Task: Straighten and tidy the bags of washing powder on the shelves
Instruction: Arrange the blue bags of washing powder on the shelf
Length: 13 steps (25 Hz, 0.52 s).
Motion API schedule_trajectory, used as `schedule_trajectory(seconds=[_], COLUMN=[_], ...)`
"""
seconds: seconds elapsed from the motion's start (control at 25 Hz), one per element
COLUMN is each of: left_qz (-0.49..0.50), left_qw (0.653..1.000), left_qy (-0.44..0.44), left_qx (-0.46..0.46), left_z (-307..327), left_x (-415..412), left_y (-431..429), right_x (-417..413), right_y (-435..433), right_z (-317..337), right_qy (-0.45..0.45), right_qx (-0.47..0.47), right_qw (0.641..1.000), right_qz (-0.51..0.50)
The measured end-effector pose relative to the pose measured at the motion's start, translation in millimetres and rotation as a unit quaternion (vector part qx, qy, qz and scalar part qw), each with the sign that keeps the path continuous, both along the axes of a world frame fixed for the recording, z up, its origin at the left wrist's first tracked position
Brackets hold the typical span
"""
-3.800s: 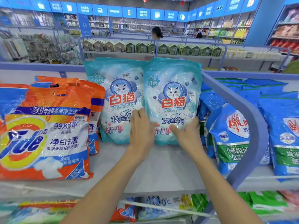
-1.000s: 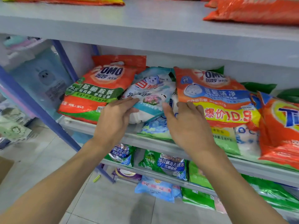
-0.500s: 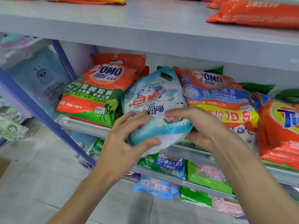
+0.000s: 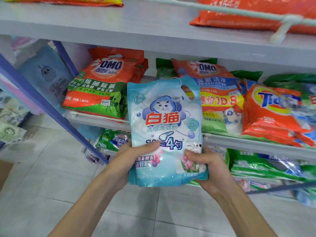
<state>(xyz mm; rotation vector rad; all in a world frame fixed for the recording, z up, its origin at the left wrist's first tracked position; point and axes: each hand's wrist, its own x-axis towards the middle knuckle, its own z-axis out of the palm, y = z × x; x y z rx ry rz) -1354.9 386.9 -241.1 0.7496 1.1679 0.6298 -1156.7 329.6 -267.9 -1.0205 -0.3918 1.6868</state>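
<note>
- Progress looked partial, as a judgement from the shelves alone: the pale blue and white plastic bag of washing powder with a cat printed on it (image 4: 164,120) was off the grey middle shelf (image 4: 95,117) and in the air, upright, its printed face toward the camera.
- Straight beyond the two grips, a gap showed between the orange and green OMO bag (image 4: 100,86), up and to the left of the left grip, and the orange OMO bag with a yellow price band (image 4: 213,82), up and to the right of the right grip.
- The left-side OMO bag leaned back fairly squarely, so that end seemed the tidier.
- Further out to the right of the right grip, work remained. The yellow-banded OMO bag lay over paler bags beneath it, and the orange Tide bag (image 4: 271,108) slumped against its neighbours, with green bag tops jutting behind.
- Below and to the right of the right grip, the green plastic bags on the lower shelf (image 4: 256,166) lay flat and crooked.
- The cat bag probably needed a proper place, whether in that gap or elsewhere; the pictures could not settle which.
- The left grip (image 4: 130,161) grasped the lower left edge of the cat bag, thumb laid across the front, fingers hidden behind.
- The right grip (image 4: 210,168) clasped the lower right corner likewise, thumb on the front, the rest wrapped round the back.
- Neither grip touched any other bag or the shelf.
</note>
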Motion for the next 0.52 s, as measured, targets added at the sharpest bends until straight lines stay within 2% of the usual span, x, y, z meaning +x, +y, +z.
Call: schedule_trajectory(seconds=[0.08, 0.16, 0.28, 0.36, 0.52], left_qz=[-0.006, -0.015, -0.025, -0.043, -0.093], left_qw=[0.999, 0.999, 0.998, 0.997, 0.994], left_qy=[-0.032, -0.051, -0.055, -0.059, -0.055], left_qx=[-0.007, -0.001, 0.002, 0.008, 0.033], left_z=[10, 20, 41, 57, 97], left_x=[5, 11, 24, 31, 55], left_y=[-14, -30, -55, -70, -99], right_x=[4, 12, 26, 33, 52], right_y=[-22, -39, -60, -78, -126], right_z=[8, 25, 69, 96, 142], right_qy=[0.010, -0.022, -0.148, -0.201, -0.195], right_qx=[-0.007, -0.004, -0.017, -0.022, -0.002], right_qw=[1.000, 0.999, 0.987, 0.977, 0.975], right_qz=[-0.014, -0.028, -0.055, -0.074, -0.107])
